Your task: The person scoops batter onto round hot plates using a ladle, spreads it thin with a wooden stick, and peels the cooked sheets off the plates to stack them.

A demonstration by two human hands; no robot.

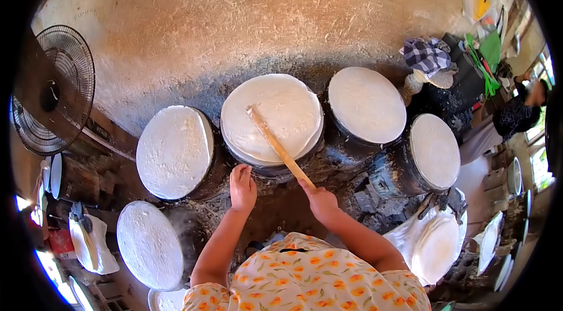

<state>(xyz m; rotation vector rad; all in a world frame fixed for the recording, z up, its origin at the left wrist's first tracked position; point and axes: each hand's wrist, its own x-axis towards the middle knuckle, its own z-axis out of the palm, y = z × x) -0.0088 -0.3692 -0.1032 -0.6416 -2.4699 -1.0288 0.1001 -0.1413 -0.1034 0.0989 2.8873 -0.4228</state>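
My right hand (319, 199) is closed round the lower end of a wooden stick (277, 145). The stick's far end lies over a white sheet (293, 105) on the round top of the middle drum. My left hand (243, 189) is near that drum's front edge, fingers bent and close together; whether anything small is between them cannot be made out. White-covered round tops stand about it: one to the left (170, 155), one nearer at the lower left (149, 245), one at the back right (366, 104) and one at the right (435, 151).
A black fan (54, 91) stands at the left. At the lower right, thin white round sheets (435, 246) lie stacked on plastic. A checkered cloth (426, 56) is at the back right. Farther right is a person (510, 117) in dark clothing. Rubble (375, 199) lies between the drums.
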